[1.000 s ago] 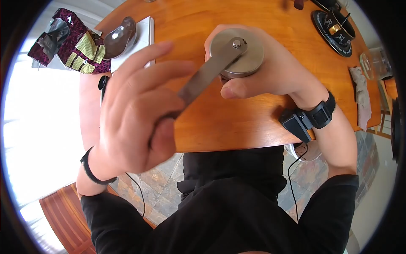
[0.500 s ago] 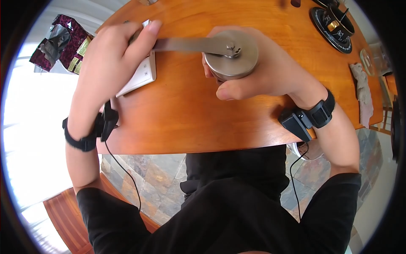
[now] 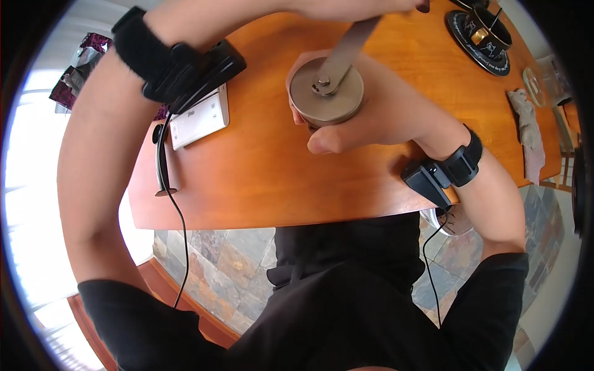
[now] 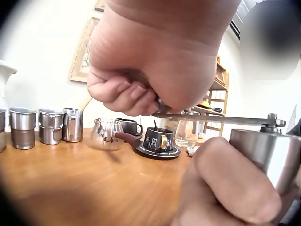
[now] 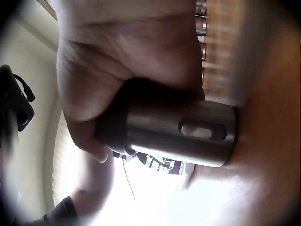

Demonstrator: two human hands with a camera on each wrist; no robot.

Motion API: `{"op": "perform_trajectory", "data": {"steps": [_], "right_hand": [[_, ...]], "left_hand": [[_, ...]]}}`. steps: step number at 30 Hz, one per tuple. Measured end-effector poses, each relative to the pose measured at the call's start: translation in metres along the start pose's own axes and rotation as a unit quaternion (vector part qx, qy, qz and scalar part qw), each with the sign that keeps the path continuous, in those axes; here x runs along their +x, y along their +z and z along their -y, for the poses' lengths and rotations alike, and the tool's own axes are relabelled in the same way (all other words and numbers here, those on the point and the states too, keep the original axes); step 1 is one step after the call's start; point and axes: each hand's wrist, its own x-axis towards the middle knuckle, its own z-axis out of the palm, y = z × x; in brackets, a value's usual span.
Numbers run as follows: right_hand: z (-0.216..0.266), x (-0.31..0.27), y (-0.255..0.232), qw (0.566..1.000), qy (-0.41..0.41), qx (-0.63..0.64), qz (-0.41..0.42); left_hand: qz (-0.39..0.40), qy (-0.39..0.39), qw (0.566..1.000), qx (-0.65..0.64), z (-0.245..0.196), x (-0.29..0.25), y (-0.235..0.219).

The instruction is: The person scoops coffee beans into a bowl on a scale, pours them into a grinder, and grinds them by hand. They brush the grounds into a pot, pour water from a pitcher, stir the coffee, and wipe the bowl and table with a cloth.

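A steel hand coffee grinder (image 3: 328, 102) stands out over the table, its round top facing the head camera. My right hand (image 3: 380, 102) grips its body, thumb along the near side. In the right wrist view, the grinder's cylinder (image 5: 164, 125), with an oval window, emerges from that hand. A flat crank handle (image 4: 216, 119) runs from the hub to my left hand (image 4: 150, 70), whose fingers curl round its end; the knob is hidden inside the fist. In the head view, the left forearm arches across the top and the left hand is partly cut off by the edge.
A white flat device (image 3: 201, 123) and a patterned bag (image 3: 68, 89) are at left, near a dark, long-handled utensil (image 3: 162, 164). Far right are a black cup (image 3: 492, 37) on its saucer and a crumpled cloth (image 3: 526, 136). Several metal cups (image 4: 23, 127) and a brown-handled pot (image 4: 106, 134) stand behind.
My left hand has swung the crank from the near left, past the left side, to the far side of the grinder. My right hand and the grinder have shifted slightly left and nearer.
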Motion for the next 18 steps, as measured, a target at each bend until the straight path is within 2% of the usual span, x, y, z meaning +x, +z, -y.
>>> {"op": "perform_trajectory", "data": {"steps": [1, 2, 5, 7, 9, 14, 18], "right_hand": [[0.000, 0.000, 0.001, 1.000, -0.002, 0.000, -0.001], [-0.001, 0.000, 0.003, 1.000, 0.004, -0.013, -0.014], [-0.001, 0.000, 0.003, 0.999, 0.003, -0.024, -0.024], [-0.001, -0.001, 0.002, 1.000, -0.009, -0.004, -0.029], [-0.002, 0.000, 0.003, 0.999, -0.015, 0.023, -0.031], [-0.008, 0.001, 0.004, 0.996, -0.060, 0.038, -0.045], [-0.010, 0.004, -0.001, 0.999, -0.052, 0.001, -0.015]], "left_hand": [[0.014, 0.017, 1.000, -0.002, -0.014, 0.004, -0.004], [0.075, 0.030, 0.994, 0.072, -0.033, 0.010, -0.008], [0.124, 0.168, 0.976, 0.062, -0.036, -0.008, -0.013], [0.121, 0.232, 0.964, 0.050, -0.034, -0.031, -0.011], [0.084, 0.272, 0.957, 0.053, -0.041, -0.056, 0.001], [-0.082, 0.268, 0.956, 0.088, -0.049, -0.105, 0.039], [-0.097, 0.219, 0.968, 0.072, -0.037, -0.146, 0.039]]}}
